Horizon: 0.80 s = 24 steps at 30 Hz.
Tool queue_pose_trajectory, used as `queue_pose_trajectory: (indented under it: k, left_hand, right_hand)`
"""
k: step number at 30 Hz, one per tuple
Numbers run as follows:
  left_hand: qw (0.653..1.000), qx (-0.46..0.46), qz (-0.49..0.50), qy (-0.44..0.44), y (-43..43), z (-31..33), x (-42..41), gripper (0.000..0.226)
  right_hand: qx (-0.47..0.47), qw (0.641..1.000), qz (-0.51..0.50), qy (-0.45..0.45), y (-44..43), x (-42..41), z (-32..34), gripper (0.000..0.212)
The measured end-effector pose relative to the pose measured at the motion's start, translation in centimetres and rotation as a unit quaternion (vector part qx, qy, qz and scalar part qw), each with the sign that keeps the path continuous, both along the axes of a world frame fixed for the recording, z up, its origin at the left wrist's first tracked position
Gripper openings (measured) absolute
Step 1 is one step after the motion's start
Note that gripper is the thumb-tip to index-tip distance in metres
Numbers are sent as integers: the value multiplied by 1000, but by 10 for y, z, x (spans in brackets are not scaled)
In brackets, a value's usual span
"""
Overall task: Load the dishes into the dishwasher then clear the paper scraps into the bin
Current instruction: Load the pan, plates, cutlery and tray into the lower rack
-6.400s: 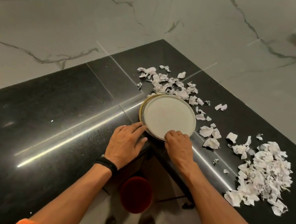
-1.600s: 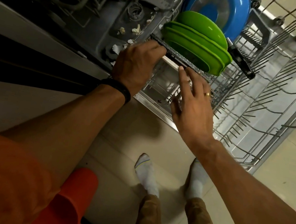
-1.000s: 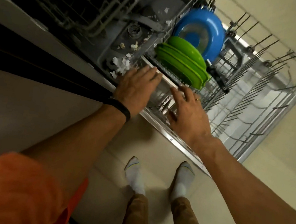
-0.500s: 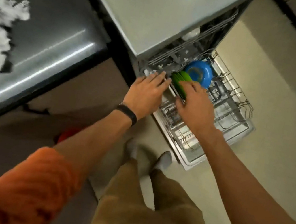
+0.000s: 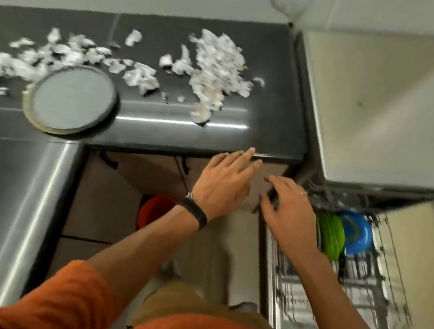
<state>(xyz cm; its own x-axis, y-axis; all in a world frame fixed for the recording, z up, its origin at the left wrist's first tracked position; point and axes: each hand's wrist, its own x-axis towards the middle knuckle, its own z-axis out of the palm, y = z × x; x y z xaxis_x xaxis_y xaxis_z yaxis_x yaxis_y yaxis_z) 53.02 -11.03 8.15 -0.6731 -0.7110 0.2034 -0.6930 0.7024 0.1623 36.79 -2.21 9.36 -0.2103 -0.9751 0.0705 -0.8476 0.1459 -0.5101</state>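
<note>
While both hands hover empty with fingers spread — left hand (image 5: 223, 183), right hand (image 5: 288, 213) — the plate (image 5: 71, 104) lies flat on the desk (image 5: 215, 133) and the green plates (image 5: 330, 235) stand on edge in the rack (image 5: 376, 298).

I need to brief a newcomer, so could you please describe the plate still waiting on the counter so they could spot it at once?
Start at the dark polished L-shaped countertop and go to its inner corner, left of both hands. There a round, flat grey-white plate with a tan rim lies at the counter's front edge, bordered by torn white paper scraps. It is the only dish on the counter; the coloured dishes sit in the dishwasher rack.
</note>
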Motion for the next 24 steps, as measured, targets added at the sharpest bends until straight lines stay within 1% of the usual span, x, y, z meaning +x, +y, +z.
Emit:
queue_pose_trajectory:
  k: [3, 7, 10, 13, 17, 22, 24]
  left_hand:
    - [998, -1, 59, 24, -22, 2, 67, 49]
    - [989, -15, 145, 27, -49, 5, 166, 46]
    - [976, -20, 214, 25, -64, 5, 239, 47]
    - [961, -28, 274, 29, -72, 7, 293, 48]
    - [935, -15, 350, 43, -73, 4, 336, 49]
    - [905, 20, 421, 55, -71, -4, 365, 53]
    - [894, 31, 442, 58, -71, -6, 372, 53]
  right_hand:
    - [-26, 999, 42, 5, -40, 50, 4, 38]
    - [-35, 993, 116, 14, -93, 133, 3, 38]
    - [-42, 984, 172, 16, -130, 200, 9, 39]
    - [-37, 973, 226, 32, -159, 252, 15, 40]
    - [-38, 952, 295, 66, -196, 305, 15, 38]
    - [-7, 914, 395, 97, -243, 371, 9, 33]
    - [-5, 897, 423, 127, -257, 394, 3, 33]
